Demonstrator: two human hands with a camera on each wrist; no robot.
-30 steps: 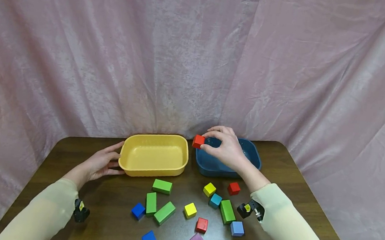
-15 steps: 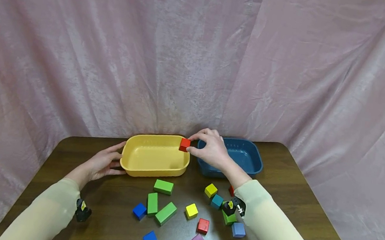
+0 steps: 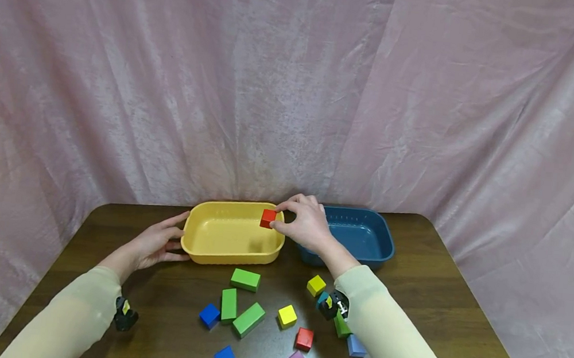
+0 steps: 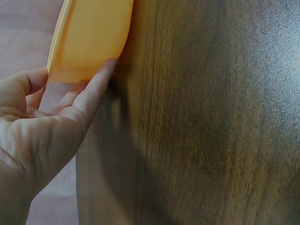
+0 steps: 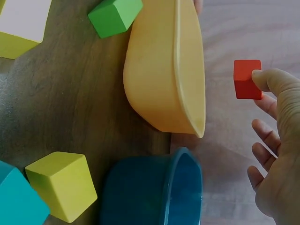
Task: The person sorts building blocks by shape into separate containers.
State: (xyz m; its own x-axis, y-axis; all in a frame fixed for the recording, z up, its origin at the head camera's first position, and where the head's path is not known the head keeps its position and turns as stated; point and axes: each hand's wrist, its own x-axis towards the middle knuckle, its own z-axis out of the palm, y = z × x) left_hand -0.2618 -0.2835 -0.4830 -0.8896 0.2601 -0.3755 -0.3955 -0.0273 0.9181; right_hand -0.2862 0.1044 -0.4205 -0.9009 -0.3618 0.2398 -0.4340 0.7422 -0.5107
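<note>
The right hand (image 3: 308, 224) pinches a red block (image 3: 267, 218) between thumb and finger, above the near end of the yellow tub (image 3: 225, 230). The left hand (image 3: 151, 245), fingers spread, touches that tub's other end. Right of the right hand sits a blue tub (image 3: 359, 240); below both hands, coloured blocks (image 3: 248, 320) lie on the desk (image 3: 170, 317).

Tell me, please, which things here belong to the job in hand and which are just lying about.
In the job: red block pinched by the right hand; yellow tray touched by the left hand.
Apparently lying about: blue tray; the other blocks.
</note>
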